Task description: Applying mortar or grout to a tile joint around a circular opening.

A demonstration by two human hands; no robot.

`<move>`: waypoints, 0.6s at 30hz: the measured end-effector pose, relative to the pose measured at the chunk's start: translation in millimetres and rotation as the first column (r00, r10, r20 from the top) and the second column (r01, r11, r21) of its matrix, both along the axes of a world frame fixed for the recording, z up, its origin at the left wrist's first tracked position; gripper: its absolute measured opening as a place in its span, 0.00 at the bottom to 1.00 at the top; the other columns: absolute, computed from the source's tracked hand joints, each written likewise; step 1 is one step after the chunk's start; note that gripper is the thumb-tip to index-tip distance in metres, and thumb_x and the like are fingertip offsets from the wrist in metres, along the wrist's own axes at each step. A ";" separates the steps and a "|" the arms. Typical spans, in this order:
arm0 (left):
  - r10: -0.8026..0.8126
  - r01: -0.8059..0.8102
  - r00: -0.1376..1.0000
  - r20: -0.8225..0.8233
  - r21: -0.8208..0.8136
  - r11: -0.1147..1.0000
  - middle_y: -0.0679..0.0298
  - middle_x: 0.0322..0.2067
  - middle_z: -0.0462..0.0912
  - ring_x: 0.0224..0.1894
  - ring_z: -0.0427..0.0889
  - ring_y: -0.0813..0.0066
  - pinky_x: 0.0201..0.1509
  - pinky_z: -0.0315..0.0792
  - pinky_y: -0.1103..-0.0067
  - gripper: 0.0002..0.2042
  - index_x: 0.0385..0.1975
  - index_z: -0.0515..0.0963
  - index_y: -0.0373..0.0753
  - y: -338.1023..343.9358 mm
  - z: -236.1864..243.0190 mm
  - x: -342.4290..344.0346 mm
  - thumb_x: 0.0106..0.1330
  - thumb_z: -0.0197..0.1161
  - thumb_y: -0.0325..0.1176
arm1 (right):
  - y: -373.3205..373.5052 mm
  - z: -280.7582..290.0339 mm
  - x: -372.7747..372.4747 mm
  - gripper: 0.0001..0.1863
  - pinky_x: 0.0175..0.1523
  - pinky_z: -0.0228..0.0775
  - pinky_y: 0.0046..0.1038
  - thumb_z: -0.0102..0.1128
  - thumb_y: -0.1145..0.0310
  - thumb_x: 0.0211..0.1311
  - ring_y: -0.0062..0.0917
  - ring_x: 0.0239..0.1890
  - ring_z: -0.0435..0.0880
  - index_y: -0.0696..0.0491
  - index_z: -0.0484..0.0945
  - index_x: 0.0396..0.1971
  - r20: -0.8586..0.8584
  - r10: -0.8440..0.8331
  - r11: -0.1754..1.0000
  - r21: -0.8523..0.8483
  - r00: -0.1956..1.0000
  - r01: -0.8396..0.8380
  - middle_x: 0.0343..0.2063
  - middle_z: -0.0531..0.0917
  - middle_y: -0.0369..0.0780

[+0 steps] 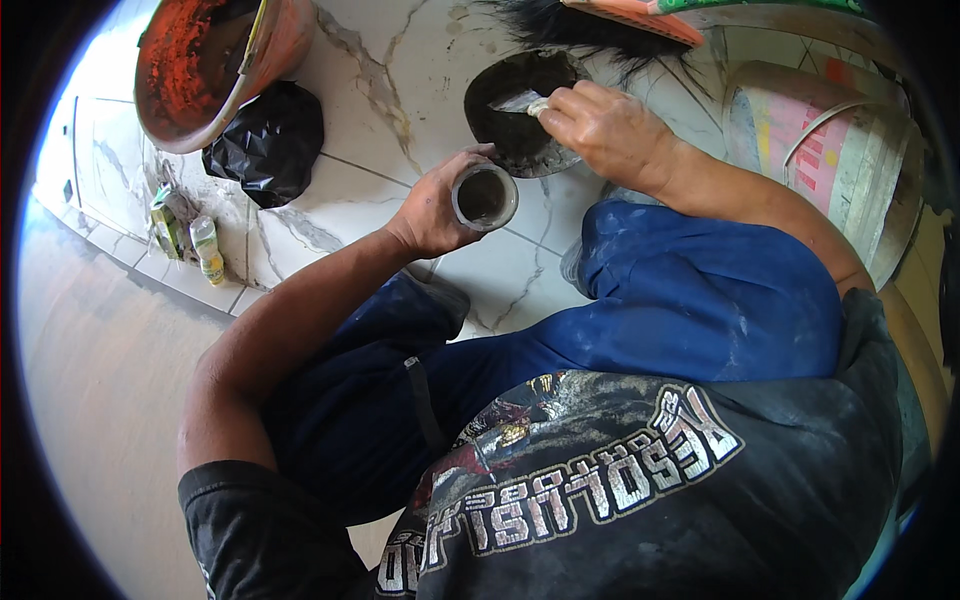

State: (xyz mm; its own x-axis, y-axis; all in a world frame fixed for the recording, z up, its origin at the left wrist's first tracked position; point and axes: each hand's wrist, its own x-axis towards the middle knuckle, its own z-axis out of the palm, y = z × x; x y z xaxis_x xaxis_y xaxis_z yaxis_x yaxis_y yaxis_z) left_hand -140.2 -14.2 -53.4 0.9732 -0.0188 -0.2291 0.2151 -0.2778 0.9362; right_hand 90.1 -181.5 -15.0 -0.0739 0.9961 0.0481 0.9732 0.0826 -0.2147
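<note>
L hand (437, 208): curled round cup (487, 197), best kept lvl. R hand (612, 132): pinching scraper (516, 101) over far dish (512, 146).

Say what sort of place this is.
Likely a site under building or renovation work, though not certain: smudged marble-look floor tiles, a grimy orange bucket, and the right hand holding a small scraper-like blade over a dark, round pan.
</note>
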 end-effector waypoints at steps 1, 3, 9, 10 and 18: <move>-0.003 0.003 1.000 -0.013 0.002 1.000 0.46 0.63 0.71 0.62 0.75 0.49 0.66 0.70 0.66 0.35 0.55 0.72 0.35 -0.4 0.1 -0.5 0.44 0.78 0.33 | -0.3 0.6 -1.6 0.02 0.42 0.80 0.26 0.59 0.71 0.53 0.26 0.38 0.81 0.51 0.80 0.26 0.002 -0.003 1.000 -0.002 1.000 0.003 0.31 0.78 0.35; -0.008 0.008 1.000 -0.024 0.004 1.000 0.46 0.63 0.71 0.62 0.75 0.49 0.66 0.70 0.66 0.34 0.54 0.72 0.35 0.2 1.1 0.2 0.44 0.78 0.33 | -0.2 2.1 -3.5 0.03 0.42 0.80 0.27 0.59 0.70 0.54 0.27 0.38 0.81 0.51 0.80 0.25 -0.021 0.152 0.988 0.011 0.988 -0.152 0.31 0.79 0.35; 0.010 -0.018 0.992 -0.126 -0.065 0.998 0.49 0.65 0.71 0.66 0.72 0.56 0.69 0.66 0.67 0.33 0.55 0.71 0.34 -1.0 0.9 3.2 0.48 0.78 0.34 | -9.9 2.8 -6.3 0.04 0.42 0.81 0.29 0.59 0.69 0.54 0.28 0.39 0.82 0.52 0.81 0.24 -0.052 0.273 0.957 -0.088 0.960 -0.277 0.31 0.80 0.35; 0.015 -0.019 0.995 -0.100 -0.046 0.999 0.49 0.64 0.72 0.64 0.75 0.55 0.67 0.69 0.68 0.34 0.55 0.71 0.35 -0.5 -0.1 4.0 0.47 0.78 0.34 | -11.0 5.3 -3.6 0.04 0.42 0.81 0.29 0.59 0.69 0.54 0.28 0.39 0.82 0.52 0.81 0.24 -0.048 0.270 0.957 -0.094 0.962 -0.273 0.31 0.80 0.35; -0.030 0.025 0.993 -0.118 -0.039 0.999 0.50 0.66 0.70 0.66 0.73 0.58 0.69 0.66 0.68 0.35 0.58 0.70 0.35 3.7 4.4 4.5 0.48 0.78 0.33 | 4.8 24.4 25.6 0.09 0.44 0.80 0.39 0.61 0.71 0.52 0.44 0.36 0.85 0.56 0.82 0.33 -0.263 -0.228 0.949 -0.273 0.937 0.155 0.31 0.82 0.45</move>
State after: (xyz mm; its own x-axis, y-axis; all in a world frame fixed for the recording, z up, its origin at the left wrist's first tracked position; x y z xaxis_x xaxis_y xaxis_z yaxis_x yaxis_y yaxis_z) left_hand -135.7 -10.5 -49.0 0.9381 -0.0558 -0.3417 0.3182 -0.2506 0.9143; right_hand 115.7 -176.6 9.4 0.0997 0.9730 -0.2083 0.8581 -0.1901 -0.4770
